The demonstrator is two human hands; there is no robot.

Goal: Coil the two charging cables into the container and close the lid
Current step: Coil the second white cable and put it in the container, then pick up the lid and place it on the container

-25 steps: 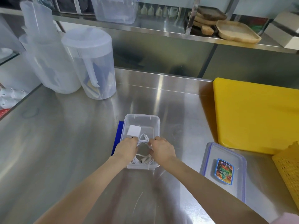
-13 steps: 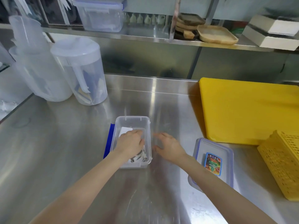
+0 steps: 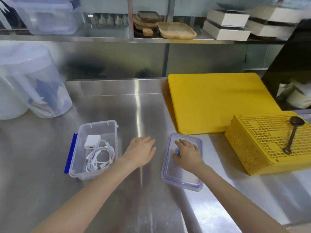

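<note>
A clear plastic container (image 3: 79,158) with a blue clip on its left side stands open on the steel counter. Inside it lie coiled white charging cables (image 3: 99,157) and a white charger block (image 3: 91,142). The clear lid (image 3: 180,178) with a blue seal lies flat on the counter to the right of the container. My right hand (image 3: 187,153) rests flat on top of the lid, covering its sticker. My left hand (image 3: 141,151) hovers over the bare counter between container and lid, fingers spread, holding nothing.
A yellow cutting board (image 3: 217,101) lies at the back right. An upturned yellow basket (image 3: 269,143) with a dark spoon (image 3: 293,133) on it sits right of the lid. Clear pitchers (image 3: 32,83) stand at the back left. A shelf with boxes runs above.
Both hands left the container and moved right. My right hand came down onto the lid; my left hand now hovers between container and lid. The view shifted right.
</note>
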